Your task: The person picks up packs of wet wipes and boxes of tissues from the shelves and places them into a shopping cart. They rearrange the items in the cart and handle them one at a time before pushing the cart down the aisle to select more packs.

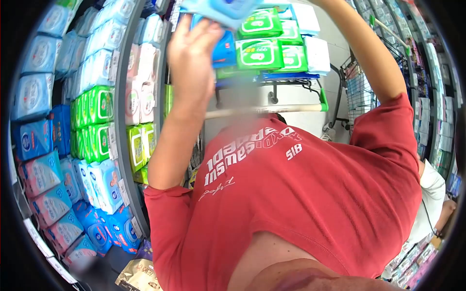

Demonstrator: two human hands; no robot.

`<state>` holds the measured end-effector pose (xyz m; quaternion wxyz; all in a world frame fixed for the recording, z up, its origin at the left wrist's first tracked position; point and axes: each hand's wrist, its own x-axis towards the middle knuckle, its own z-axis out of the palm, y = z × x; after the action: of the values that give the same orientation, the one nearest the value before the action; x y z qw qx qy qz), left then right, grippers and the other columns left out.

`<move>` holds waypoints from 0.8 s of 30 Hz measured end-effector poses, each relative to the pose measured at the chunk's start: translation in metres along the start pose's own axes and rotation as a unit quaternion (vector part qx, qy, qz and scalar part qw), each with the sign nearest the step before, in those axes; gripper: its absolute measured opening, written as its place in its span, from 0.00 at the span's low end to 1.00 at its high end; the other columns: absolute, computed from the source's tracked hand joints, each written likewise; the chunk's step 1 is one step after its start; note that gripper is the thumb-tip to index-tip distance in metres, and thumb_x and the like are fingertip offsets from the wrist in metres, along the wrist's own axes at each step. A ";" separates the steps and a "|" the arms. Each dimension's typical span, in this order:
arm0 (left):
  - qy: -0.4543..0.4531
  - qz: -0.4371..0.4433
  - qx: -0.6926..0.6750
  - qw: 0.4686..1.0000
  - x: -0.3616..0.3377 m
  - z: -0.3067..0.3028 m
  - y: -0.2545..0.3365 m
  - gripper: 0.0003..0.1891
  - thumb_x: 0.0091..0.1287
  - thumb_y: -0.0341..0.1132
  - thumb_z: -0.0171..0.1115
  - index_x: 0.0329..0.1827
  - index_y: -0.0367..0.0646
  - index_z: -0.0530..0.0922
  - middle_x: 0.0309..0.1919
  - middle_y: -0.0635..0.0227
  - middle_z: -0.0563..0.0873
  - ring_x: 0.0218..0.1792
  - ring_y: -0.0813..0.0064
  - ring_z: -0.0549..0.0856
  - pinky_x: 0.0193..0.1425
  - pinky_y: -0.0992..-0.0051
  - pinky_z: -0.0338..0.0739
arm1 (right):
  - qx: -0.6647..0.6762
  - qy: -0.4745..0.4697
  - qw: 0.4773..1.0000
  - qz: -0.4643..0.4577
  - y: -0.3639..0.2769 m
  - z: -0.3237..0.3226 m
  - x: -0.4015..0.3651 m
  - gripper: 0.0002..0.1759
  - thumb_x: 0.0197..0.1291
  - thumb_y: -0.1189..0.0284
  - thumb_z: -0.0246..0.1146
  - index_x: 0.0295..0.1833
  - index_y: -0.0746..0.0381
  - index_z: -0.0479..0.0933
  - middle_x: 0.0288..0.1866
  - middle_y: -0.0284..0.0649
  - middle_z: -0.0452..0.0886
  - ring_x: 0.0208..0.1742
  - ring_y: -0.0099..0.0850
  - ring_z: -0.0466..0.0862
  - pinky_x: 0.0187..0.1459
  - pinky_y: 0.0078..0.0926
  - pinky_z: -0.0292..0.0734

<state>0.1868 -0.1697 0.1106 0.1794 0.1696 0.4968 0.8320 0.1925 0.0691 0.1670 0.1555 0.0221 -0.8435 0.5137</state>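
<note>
My left hand [193, 51] is raised at the top of the view, its fingers closed at the edge of a light blue wipes pack [224, 10]. The top of that pack is cut off by the frame. Behind the hand is a darker blue pack [224, 50]. Right beside it, green wipes packs [259, 54] and white packs [317, 53] are stacked in a shopping cart [291, 82]. My right forearm [366, 48] reaches up past the cart, and its hand lies outside the frame.
Shelves of blue, pink and green wipes packs [99, 104] line the left side. The cart's handle [272, 110] crosses before my red shirt. Another wire cart [360, 80] stands at right, near more shelving [439, 111]. Behind me at right is a person's pale garment [431, 186].
</note>
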 end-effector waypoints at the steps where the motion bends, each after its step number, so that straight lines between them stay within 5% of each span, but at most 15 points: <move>1: -0.036 -0.030 -0.021 0.999 -0.002 0.015 -0.008 0.29 0.64 0.18 0.52 0.69 0.24 0.58 0.60 0.41 0.73 0.59 0.57 0.79 0.67 0.65 0.73 | 0.020 -0.002 1.000 0.021 0.002 -0.019 -0.011 0.23 0.51 0.73 0.74 0.53 0.66 0.79 0.39 0.38 0.86 0.39 0.25 0.85 0.45 0.25 0.80; 6: -0.140 -0.116 -0.107 0.977 -0.007 0.070 -0.074 0.23 0.63 0.20 0.54 0.63 0.27 0.66 0.55 0.50 0.77 0.58 0.63 0.79 0.66 0.67 0.73 | -0.103 -0.003 0.990 0.096 0.021 -0.089 -0.040 0.23 0.50 0.74 0.74 0.53 0.66 0.79 0.38 0.36 0.86 0.38 0.24 0.84 0.44 0.24 0.80; 9: -0.225 -0.130 0.086 0.962 -0.016 0.093 -0.108 0.15 0.62 0.21 0.56 0.53 0.31 0.72 0.49 0.56 0.80 0.53 0.67 0.80 0.63 0.69 0.73 | -0.084 -0.097 0.975 0.180 0.064 -0.118 -0.054 0.23 0.49 0.75 0.74 0.52 0.67 0.79 0.38 0.37 0.85 0.39 0.24 0.83 0.43 0.24 0.80; 11: -0.147 -0.284 -0.068 0.945 -0.024 0.112 -0.119 0.10 0.62 0.23 0.58 0.46 0.34 0.73 0.44 0.60 0.80 0.49 0.69 0.80 0.61 0.69 0.73 | -0.092 -0.209 0.950 0.211 0.103 -0.128 -0.058 0.23 0.48 0.75 0.75 0.51 0.67 0.80 0.38 0.38 0.85 0.39 0.24 0.83 0.42 0.24 0.80; 15: -0.027 -0.432 -0.167 0.886 -0.027 0.130 -0.128 0.11 0.60 0.23 0.58 0.46 0.32 0.73 0.44 0.57 0.79 0.50 0.67 0.79 0.63 0.67 0.72 | -0.068 -0.263 0.932 0.240 0.137 -0.123 -0.057 0.23 0.46 0.72 0.76 0.49 0.68 0.81 0.36 0.36 0.85 0.38 0.24 0.83 0.41 0.23 0.79; 24: -0.010 -0.376 -0.161 0.912 -0.012 0.118 -0.154 0.16 0.63 0.24 0.56 0.51 0.22 0.68 0.53 0.47 0.75 0.59 0.58 0.76 0.69 0.63 0.70 | -0.052 -0.325 0.906 0.266 0.185 -0.106 -0.013 0.26 0.45 0.68 0.77 0.51 0.66 0.81 0.40 0.39 0.86 0.40 0.27 0.83 0.44 0.25 0.78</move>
<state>0.2722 -0.0168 0.0260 0.5085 -0.0530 0.3811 0.7703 0.1940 0.2471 0.0486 -0.2682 -0.0452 -0.8476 0.4555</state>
